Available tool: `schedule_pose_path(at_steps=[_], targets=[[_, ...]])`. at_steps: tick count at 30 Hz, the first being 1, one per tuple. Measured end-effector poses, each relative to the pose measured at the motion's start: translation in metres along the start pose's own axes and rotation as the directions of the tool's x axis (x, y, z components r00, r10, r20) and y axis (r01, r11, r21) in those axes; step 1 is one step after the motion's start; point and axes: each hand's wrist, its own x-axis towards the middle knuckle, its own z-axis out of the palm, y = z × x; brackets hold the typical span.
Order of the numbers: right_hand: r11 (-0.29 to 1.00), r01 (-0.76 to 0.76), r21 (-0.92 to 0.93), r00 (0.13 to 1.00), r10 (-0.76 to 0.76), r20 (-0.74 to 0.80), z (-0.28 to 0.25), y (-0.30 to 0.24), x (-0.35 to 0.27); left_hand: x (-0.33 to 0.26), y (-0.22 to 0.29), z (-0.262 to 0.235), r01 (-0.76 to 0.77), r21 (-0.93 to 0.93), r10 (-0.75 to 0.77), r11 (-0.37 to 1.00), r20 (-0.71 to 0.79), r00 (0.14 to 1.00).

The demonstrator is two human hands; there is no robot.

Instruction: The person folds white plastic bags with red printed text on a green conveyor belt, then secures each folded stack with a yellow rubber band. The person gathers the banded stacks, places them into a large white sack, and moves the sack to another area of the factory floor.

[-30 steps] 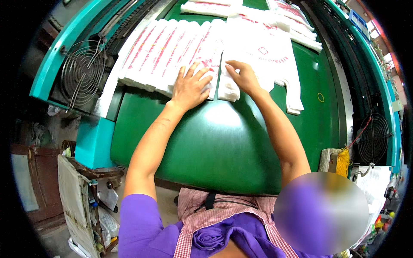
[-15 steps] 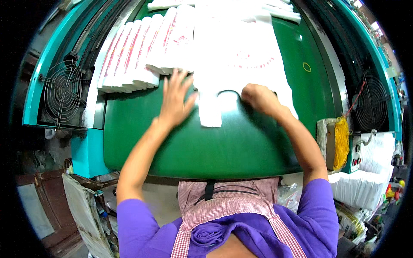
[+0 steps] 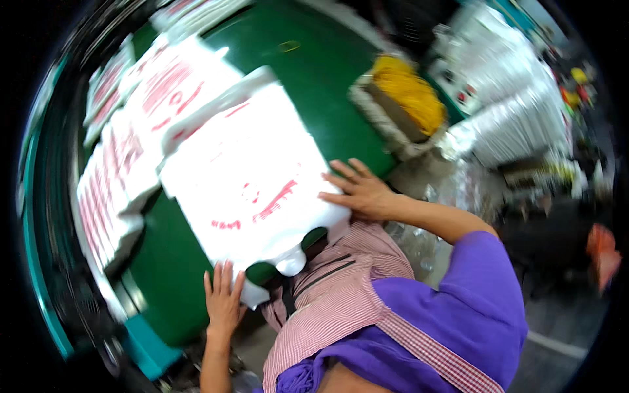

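A flat white plastic carrier bag with red print (image 3: 255, 177), perhaps a stack of them, lies on the green table (image 3: 164, 281). Its two cut-out notches and the strip between them reach over the near edge, by my apron. Fingers spread, my right hand (image 3: 363, 193) rests on the bag's right side near the front. At the near left corner, my left hand (image 3: 224, 298) has its fingers stretched out against the bag's edge. Neither hand grips anything. Farther back, more white printed bags (image 3: 167, 98) lie against the far side of this one.
Folded white bag bundles (image 3: 108, 190) lie in a row along the left. A thin yellow loop (image 3: 288, 46) is on the table. Yellow rubber bands (image 3: 409, 95) hang over a box at the right edge, beside large white bag stacks (image 3: 511, 111). A teal frame (image 3: 151, 347) stands at near left.
My view has turned rightward. White printed bag material now lies at the table's near edge, closer to me. My right hand, closed before, has opened flat; my left hand stays open, now at the near corner.
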Motion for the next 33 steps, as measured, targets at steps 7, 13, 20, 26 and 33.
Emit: schedule_pose_path(at_steps=[7, 13, 20, 26, 33], targets=[[0.905, 0.271, 0.329, 0.942, -0.179, -0.285, 0.009, -0.003, -0.025, 0.03, -0.013, -0.021, -0.2, -0.275, 0.121, 0.941, -0.279, 0.953], [0.617, 0.383, 0.687, 0.924, -0.25, -0.29, -0.003, -0.006, 0.016, 0.119, -0.014, -0.032, 0.106, -0.735, -0.33, 0.67, -0.167, 0.929], [0.824, -0.1, 0.558, 0.991, 0.132, -0.016, -0.004, -0.026, 0.127, 0.155, 0.01, -0.031, 0.184, -0.259, -0.26, 0.948, -0.3, 0.918], [0.933, 0.125, 0.338, 0.99, -0.093, -0.108, 0.008, -0.055, 0.115, 0.084, 0.059, -0.015, -0.128, -0.056, 0.117, 0.99, -0.167, 0.979], [0.847, 0.064, 0.528, 0.989, 0.019, -0.149, -0.027, -0.015, 0.135, 0.15, -0.007, -0.039, 0.086, -0.511, -0.14, 0.855, -0.069, 0.988]])
